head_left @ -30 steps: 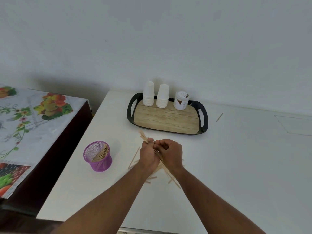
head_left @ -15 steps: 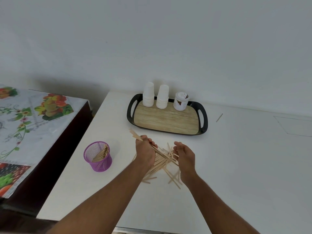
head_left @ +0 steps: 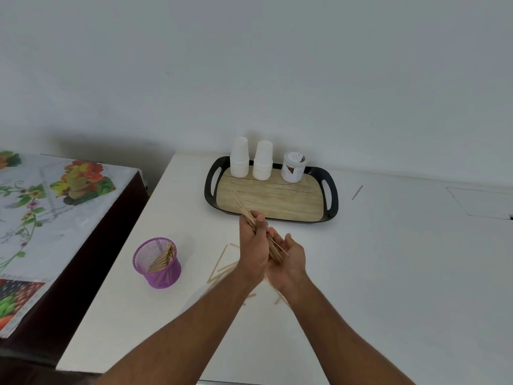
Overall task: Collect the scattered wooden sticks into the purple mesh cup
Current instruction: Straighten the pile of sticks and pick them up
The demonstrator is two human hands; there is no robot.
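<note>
The purple mesh cup stands upright on the white table, left of my hands, with several wooden sticks leaning inside it. My left hand grips a bundle of wooden sticks that points up toward the tray. My right hand lies palm up with relaxed fingers just right of the left hand, under the lower ends of the bundle. Several loose sticks lie scattered on the table beneath and left of my hands, partly hidden by my arms. One stray stick lies far right of the tray.
A black tray with a wood-look floor stands behind my hands, holding two stacks of white cups and a white jar. A dark table with a floral cloth stands to the left, past the white table's edge.
My left hand has lifted the bundle of sticks off the table. My right hand moved back in from the right and now lies palm up under the bundle's lower ends.
</note>
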